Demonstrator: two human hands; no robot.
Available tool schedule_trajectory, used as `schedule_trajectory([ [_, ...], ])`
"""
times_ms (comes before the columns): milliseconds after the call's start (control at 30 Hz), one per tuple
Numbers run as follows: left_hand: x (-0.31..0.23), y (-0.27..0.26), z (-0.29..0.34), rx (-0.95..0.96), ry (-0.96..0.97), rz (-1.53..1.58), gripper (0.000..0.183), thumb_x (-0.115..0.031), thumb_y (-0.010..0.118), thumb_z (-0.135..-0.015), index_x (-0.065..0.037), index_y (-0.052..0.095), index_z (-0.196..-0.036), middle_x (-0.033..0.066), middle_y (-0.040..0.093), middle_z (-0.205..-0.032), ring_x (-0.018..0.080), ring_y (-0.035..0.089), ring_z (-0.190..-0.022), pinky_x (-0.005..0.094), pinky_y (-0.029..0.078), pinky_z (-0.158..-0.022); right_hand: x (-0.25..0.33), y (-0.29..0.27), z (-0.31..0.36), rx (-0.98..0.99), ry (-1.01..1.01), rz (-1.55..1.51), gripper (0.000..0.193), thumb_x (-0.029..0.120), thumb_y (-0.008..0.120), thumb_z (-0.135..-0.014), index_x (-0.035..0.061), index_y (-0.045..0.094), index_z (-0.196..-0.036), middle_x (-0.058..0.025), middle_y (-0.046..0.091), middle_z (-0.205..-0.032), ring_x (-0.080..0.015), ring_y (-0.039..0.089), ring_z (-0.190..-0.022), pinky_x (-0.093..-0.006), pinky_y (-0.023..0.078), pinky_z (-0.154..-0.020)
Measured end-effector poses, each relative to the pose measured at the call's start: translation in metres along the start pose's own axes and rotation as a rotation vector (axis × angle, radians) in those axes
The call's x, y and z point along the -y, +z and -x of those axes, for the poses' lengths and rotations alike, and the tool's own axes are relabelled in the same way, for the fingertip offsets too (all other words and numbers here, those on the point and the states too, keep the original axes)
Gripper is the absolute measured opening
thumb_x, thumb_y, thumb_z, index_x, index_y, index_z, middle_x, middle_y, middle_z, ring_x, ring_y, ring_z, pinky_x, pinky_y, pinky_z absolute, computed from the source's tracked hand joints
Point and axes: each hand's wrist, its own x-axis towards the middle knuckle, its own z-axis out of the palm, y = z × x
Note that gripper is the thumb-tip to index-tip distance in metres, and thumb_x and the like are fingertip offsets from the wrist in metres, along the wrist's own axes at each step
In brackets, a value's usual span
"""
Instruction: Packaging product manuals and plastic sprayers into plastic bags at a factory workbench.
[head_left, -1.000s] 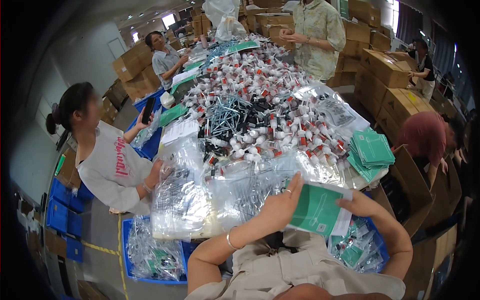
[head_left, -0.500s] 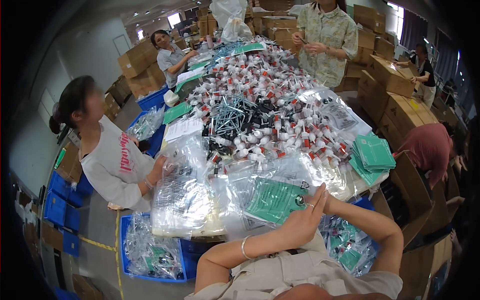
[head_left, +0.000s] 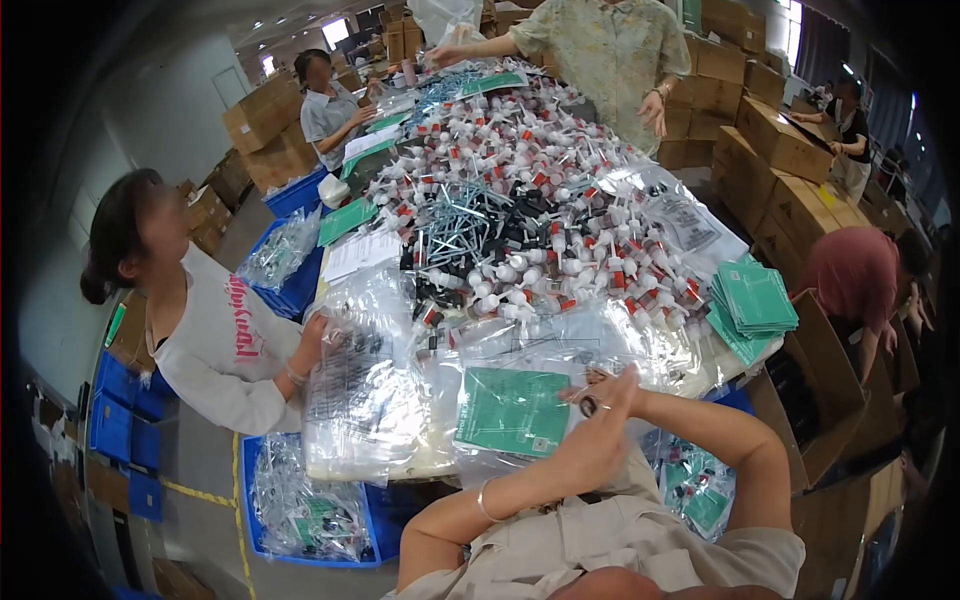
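Observation:
A green printed booklet (head_left: pixel 512 412) lies under clear plastic in a flat bag (head_left: pixel 450 440) at the table's near edge. My left hand (head_left: pixel 598 435), a bracelet on its wrist, is beside the booklet's right edge, fingers stretched out and smeared by motion. Behind it, my right hand (head_left: pixel 600 383) crosses in from the right, mostly covered by the left one. A small dark ring-shaped thing (head_left: pixel 588 406) shows between the hands; which hand holds it, if either, I cannot tell. More clear bags (head_left: pixel 370 370) lie to the left.
A heap of white-capped bottles with red parts (head_left: pixel 560 260), silver metal rods (head_left: pixel 465 225) and black pieces fills the table. Green booklets (head_left: pixel 755 300) are stacked right. Blue bins (head_left: pixel 375 530) with packed bags stand below. A co-worker's hand (head_left: pixel 315 340) touches bags at left; another person stands opposite.
The booklet in its bag has shifted left and slightly down. My hands have moved slightly left. The person opposite has spread their arms, one reaching left.

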Motion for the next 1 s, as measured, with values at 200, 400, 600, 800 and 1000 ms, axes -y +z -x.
schedule_trajectory([
  [200,0.046,-0.010,0.005,-0.114,-0.012,0.011,0.072,0.003,0.043,-0.073,0.001,0.014,-0.139,0.0227,0.019,-0.143,0.0402,0.029,-0.128,0.0385,0.034,-0.100,0.014,-0.031,0.006,-0.050,0.225,-0.537,0.046,0.011,0.060,-0.075,0.0064,0.052,-0.120,-0.0178,0.055,-0.114,-0.0242,0.053,-0.104,-0.0358,0.040,-0.092],
  [400,0.132,-0.007,0.036,-0.230,-0.228,-0.235,0.068,0.002,0.046,-0.071,0.001,0.023,-0.136,0.0237,0.031,-0.138,0.0401,0.045,-0.114,0.0398,0.046,-0.085,0.038,-0.125,-0.005,-0.284,0.274,-0.310,0.026,0.015,0.063,-0.081,0.0002,0.058,-0.102,-0.0096,0.064,-0.086,-0.0164,0.062,-0.074,-0.0290,0.050,-0.069],
  [600,0.138,-0.007,0.032,-0.324,-0.203,-0.181,0.065,0.003,0.048,-0.073,0.000,0.027,-0.135,0.0239,0.038,-0.133,0.0386,0.045,-0.115,0.0398,0.045,-0.087,-0.029,-0.091,-0.083,-0.556,-0.080,0.754,0.028,0.009,0.057,-0.068,0.0038,0.060,-0.095,-0.0128,0.050,-0.112,-0.0312,0.050,-0.101,-0.0370,0.043,-0.083],
  [800,0.131,-0.007,0.033,-0.327,-0.173,-0.123,0.064,0.003,0.048,-0.074,-0.002,0.029,-0.135,0.0224,0.038,-0.134,0.0363,0.043,-0.118,0.0387,0.043,-0.090,-0.047,-0.101,-0.092,-0.329,0.053,0.667,0.023,0.014,0.060,-0.066,0.0083,0.057,-0.088,-0.0175,0.052,-0.099,-0.0312,0.054,-0.082,-0.0393,0.044,-0.071],
  [1000,0.140,-0.001,0.036,-0.374,-0.129,-0.151,0.060,0.002,0.046,-0.075,-0.002,0.032,-0.133,0.0226,0.040,-0.132,0.0361,0.044,-0.117,0.0382,0.043,-0.090,-0.050,-0.136,-0.065,-0.491,0.083,0.313,0.031,0.011,0.063,-0.064,0.0116,0.053,-0.093,-0.0143,0.051,-0.096,-0.0346,0.054,-0.085,-0.0429,0.045,-0.072],
])
